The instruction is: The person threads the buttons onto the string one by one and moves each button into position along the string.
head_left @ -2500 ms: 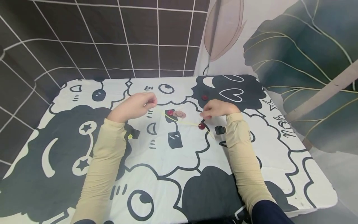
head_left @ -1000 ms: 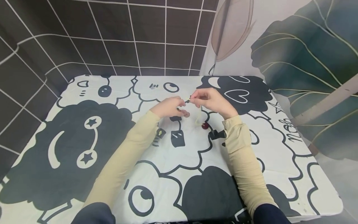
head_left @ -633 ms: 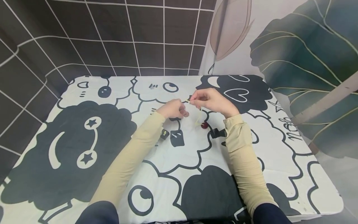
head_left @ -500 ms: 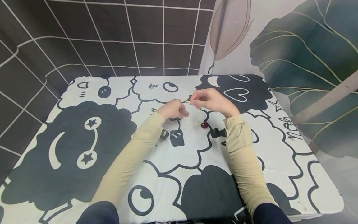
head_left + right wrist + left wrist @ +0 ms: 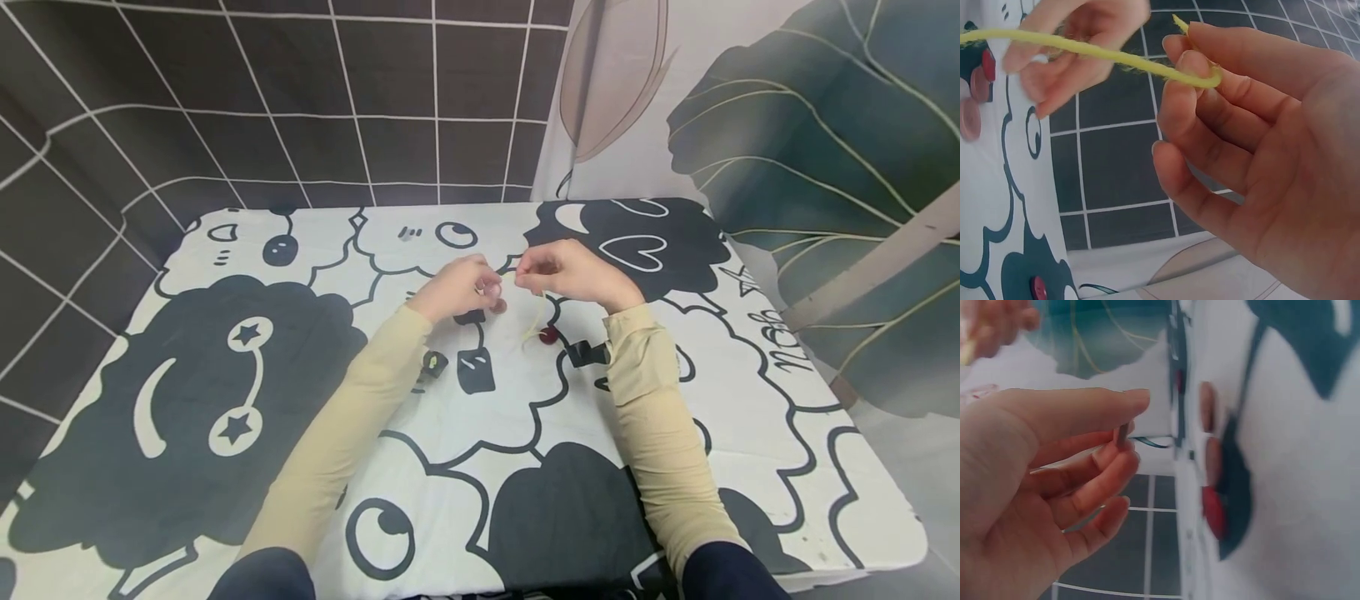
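In the head view my left hand (image 5: 459,287) and right hand (image 5: 573,273) face each other over the table's middle. The left wrist view shows my left hand (image 5: 1079,462) pinching a small brownish-pink button (image 5: 1122,434), edge-on, between thumb and finger. My right hand (image 5: 1241,119) pinches a yellow string (image 5: 1104,53) close to its end; a short tip (image 5: 1180,24) sticks out past the fingers. The string hangs down to a dark red button (image 5: 549,335) on the table. Two pink buttons (image 5: 970,119) and a red button (image 5: 988,65) lie below my left hand.
Another dark red button (image 5: 1039,287) lies farther back on the dark part of the cloth. A white cloth with black cartoon drawings (image 5: 442,425) covers the table. Behind the far edge hangs a dark gridded curtain (image 5: 390,92); a leaf-print sheet (image 5: 757,142) hangs at the right.
My hands were wide apart, the string lying on the table. My right hand has lifted the string's end, and my left has moved right with a button. Lately my left hand has turned slightly.
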### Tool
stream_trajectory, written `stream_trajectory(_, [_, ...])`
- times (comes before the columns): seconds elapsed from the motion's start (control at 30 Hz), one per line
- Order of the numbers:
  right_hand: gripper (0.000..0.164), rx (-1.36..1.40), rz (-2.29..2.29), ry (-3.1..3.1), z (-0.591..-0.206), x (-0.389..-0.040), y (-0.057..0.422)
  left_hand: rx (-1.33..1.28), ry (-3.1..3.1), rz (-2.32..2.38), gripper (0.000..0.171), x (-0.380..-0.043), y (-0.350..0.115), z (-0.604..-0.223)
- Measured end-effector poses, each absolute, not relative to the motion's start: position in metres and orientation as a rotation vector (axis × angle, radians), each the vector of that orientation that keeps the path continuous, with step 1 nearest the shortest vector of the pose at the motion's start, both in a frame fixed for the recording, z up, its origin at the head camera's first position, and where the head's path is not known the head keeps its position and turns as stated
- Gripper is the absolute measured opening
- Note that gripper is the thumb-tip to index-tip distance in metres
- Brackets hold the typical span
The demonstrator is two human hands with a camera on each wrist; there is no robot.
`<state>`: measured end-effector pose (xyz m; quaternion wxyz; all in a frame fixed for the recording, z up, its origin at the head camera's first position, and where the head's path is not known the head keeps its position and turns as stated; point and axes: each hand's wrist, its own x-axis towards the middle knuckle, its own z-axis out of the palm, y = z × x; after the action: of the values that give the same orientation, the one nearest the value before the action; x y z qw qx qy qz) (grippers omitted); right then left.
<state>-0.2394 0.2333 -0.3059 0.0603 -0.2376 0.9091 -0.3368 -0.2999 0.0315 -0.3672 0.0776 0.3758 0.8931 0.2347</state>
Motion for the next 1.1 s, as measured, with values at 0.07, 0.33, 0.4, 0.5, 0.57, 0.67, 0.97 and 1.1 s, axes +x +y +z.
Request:
stream_trajectory(0.07, [0.007,-0.741,-0.984,2.753,-0.307,-0.241,0.233,1.141,2.691,0.728,0.026,-0.296,0.029,-0.362])
stream_trajectory(0.33, [0.010,-0.791,-0.909,2.766,-0.310,-0.245,0.230,1.214,2.695,0.814,0.021,-0.278,0.018,-0.341])
stream_trajectory(0.4, [0.010,-0.781,-0.904,2.769,-0.310,-0.245,0.229,1.243,2.694,0.815,0.020,-0.274,0.017,-0.337])
stream_trajectory(0.5, [0.010,-0.771,-0.899,2.767,-0.311,-0.245,0.228,1.269,2.695,0.812,0.024,-0.269,0.016,-0.331])
stream_trajectory(0.57, [0.010,-0.772,-0.897,2.762,-0.311,-0.245,0.227,1.280,2.691,0.808,0.023,-0.267,0.015,-0.328])
stream_trajectory(0.67, [0.010,-0.790,-0.896,2.765,-0.311,-0.245,0.226,1.285,2.689,0.793,0.019,-0.265,0.014,-0.325])
stream_trajectory(0.97, [0.009,-0.778,-0.945,2.748,-0.310,-0.243,0.221,1.302,2.688,0.764,0.010,-0.264,0.011,-0.321])
stream_trajectory(1.1, [0.010,-0.782,-0.929,2.768,-0.312,-0.244,0.220,1.327,2.676,0.757,0.010,-0.264,0.013,-0.318])
